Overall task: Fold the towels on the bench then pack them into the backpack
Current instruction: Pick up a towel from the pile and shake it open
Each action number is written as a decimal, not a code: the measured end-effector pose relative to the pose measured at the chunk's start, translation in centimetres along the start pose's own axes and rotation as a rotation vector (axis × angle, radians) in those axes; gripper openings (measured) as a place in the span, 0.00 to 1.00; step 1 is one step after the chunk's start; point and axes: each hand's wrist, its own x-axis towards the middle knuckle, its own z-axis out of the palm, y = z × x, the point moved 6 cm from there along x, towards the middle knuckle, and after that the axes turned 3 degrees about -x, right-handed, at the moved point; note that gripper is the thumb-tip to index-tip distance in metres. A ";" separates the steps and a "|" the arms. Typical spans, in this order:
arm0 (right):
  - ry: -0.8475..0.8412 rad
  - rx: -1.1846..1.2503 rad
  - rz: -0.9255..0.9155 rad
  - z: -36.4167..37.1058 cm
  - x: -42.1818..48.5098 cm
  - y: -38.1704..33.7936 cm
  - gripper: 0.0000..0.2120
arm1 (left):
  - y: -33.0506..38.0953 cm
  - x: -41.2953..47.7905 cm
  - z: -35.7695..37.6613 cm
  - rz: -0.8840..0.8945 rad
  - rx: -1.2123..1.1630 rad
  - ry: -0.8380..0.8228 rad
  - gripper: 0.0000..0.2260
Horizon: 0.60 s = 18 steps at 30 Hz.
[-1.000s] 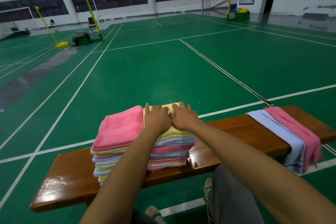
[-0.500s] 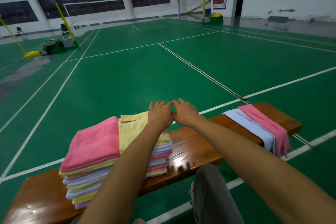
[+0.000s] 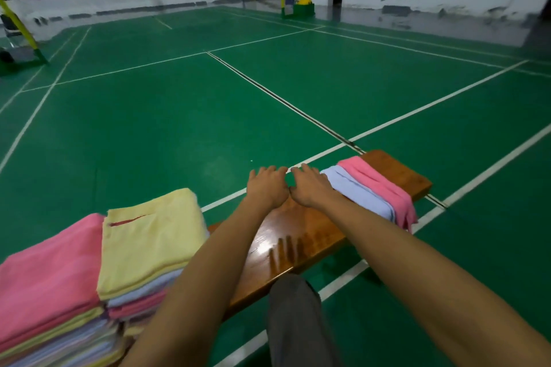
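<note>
— Head view: where are the hands?

— Both reach out over the wooden counter (image 3: pixel 301 235), palms down, side by side. The left hand (image 3: pixel 267 188) and the right hand (image 3: pixel 310 188) nearly touch at the thumbs. Fingers are straight and loosely spread, and neither holds anything. Whether they rest on the wood or hover over it I cannot tell; a dim reflection of fingers shows on the glossy top nearer the camera.

— And the towels?

— Two groups. At the left, folded towels sit in two stacks that touch each other: the pink-topped stack (image 3: pixel 50 280) at the far left and the yellow-topped stack (image 3: pixel 149 241) just right of it, with blue, pink and yellow layers showing beneath. The left forearm crosses in front of the yellow one's near corner.

— The other group?

— Near the right end of the counter, two unfolded towels are draped across it, hanging over the near edge: a light blue towel (image 3: pixel 357 191) and a pink towel (image 3: pixel 375 182) just beside it, overlapping it. The right hand is just beside the blue one's edge, perhaps touching it.

— The backpack?

— I can't see it. Around the counter lies green court floor (image 3: pixel 149 128) with white lines; a grey trouser leg (image 3: pixel 295 322) shows at the bottom.
</note>
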 end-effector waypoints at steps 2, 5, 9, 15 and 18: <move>-0.022 0.009 0.054 0.9 0.6 2.7 0.27 | 1.9 1.4 1.8 0.012 -0.033 -0.041 0.22; -0.061 0.037 0.121 2.8 1.5 6.3 0.25 | 4.8 2.8 4.1 0.051 -0.057 -0.097 0.19; -0.088 0.073 0.193 5.5 1.8 11.0 0.24 | 8.6 4.8 7.3 0.140 -0.124 -0.193 0.19; -0.106 0.067 0.301 7.8 2.5 16.8 0.23 | 12.2 6.3 12.7 0.112 -0.290 -0.255 0.11; -0.151 0.056 0.335 9.4 3.4 19.1 0.24 | 13.1 7.0 16.1 0.081 -0.384 -0.277 0.14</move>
